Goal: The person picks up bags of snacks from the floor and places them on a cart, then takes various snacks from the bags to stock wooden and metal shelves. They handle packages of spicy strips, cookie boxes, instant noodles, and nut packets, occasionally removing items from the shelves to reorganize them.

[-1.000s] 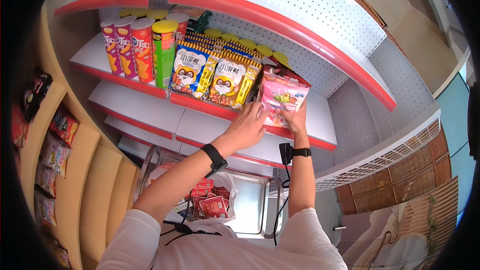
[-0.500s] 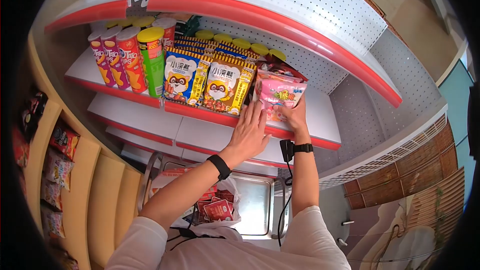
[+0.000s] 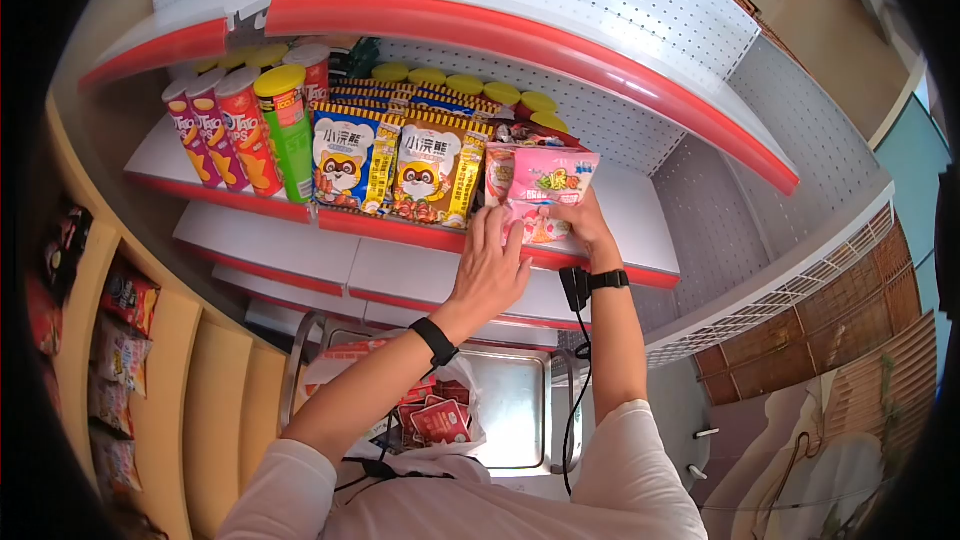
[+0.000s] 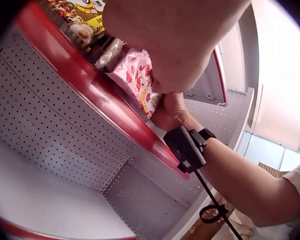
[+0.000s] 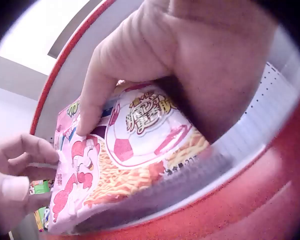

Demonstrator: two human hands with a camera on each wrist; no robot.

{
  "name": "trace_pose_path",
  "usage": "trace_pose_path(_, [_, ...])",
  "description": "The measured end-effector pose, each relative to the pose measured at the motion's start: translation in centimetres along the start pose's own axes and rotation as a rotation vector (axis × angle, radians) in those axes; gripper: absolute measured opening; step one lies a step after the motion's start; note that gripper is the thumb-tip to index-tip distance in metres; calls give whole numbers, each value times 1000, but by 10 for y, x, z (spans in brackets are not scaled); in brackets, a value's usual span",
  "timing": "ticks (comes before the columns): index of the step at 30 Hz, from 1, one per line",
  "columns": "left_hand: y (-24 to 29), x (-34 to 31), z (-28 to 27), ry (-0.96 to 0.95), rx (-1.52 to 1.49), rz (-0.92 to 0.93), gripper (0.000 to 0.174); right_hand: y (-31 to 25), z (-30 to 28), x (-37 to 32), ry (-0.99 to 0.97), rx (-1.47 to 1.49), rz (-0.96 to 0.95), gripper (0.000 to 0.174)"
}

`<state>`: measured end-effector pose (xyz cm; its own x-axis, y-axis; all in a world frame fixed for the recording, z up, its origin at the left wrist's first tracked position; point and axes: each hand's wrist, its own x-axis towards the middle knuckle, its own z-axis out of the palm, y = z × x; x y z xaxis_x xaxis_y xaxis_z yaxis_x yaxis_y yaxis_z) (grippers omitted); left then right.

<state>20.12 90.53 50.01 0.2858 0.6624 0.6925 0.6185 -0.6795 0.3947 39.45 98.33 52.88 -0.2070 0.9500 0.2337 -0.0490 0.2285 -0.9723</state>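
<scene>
On the right part of the stocked shelf stands a pink snack bag [image 3: 555,180], its front printed with a ball and noodles in the right wrist view. My right hand [image 3: 588,228] grips it at its right side, thumb across the front and the other fingers hidden behind. The left hand [image 3: 490,270] has its fingers extended, fingertips at the bag's lower left edge; in the right wrist view those left fingers [image 5: 27,150] are beside the pink wrapper. Another packet [image 3: 498,175] shows just behind the pink bag. Left of it stand brown raccoon-print bags [image 3: 428,175] and blue ones [image 3: 345,160].
Chip canisters [image 3: 245,135] stand at the shelf's left. A red-edged upper shelf [image 3: 520,35] overhangs the bags. Below is a metal cart [image 3: 515,410] with a plastic bag of red packets [image 3: 440,422]. Tan shelving [image 3: 215,410] with snacks rises at the left.
The pink bag has moved slightly left against the neighbouring packets and its front faces me more squarely. The left hand's fingers have stayed near its lower left edge. The head view has shifted a little.
</scene>
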Motion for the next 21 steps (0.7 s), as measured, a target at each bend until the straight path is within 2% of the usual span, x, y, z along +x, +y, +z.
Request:
trace_pose_path(1, [-1,0,3,-2,0,5,50,-1,1,2,19,25,35,64])
trace_pose_path(2, [-1,-1,5,1,5,-25,54,1,-2,3,-41,-28,54,69])
trace_pose_path(4, [-4,-2,11,6,12,-53,57,13,-12,8,-68,27,18,73])
trace_pose_path(5, [-7,-2,15,101,-3,-61,63,19,-17,10,-95,81,-18,79])
trace_pose_path(6, [-8,-2,16,197,-19,-69,68,16,-17,7,-18,107,53,88])
trace_pose_path(7, [-10,0,18,201,-16,-65,68,12,-19,12,-20,106,47,88])
trace_pose_path(9, [-11,2,20,268,3,-46,79,2,-24,24,-6,674,-32,90])
trace_pose_path(10, [-11,3,22,269,2,-42,79,1,-20,30,117,628,10,90])
trace_pose_path(12, [-11,4,23,154,78,-110,82,0,-13,44,115,589,68,86])
trace_pose_path(15, [-11,3,23,91,140,-81,83,0,-5,54,103,618,138,80])
trace_pose_path(19, [-8,3,16,26,148,-85,70,1,-9,51,97,642,157,80])
trace_pose_path(21, [-10,4,14,42,161,-77,64,3,-9,42,248,565,81,79])
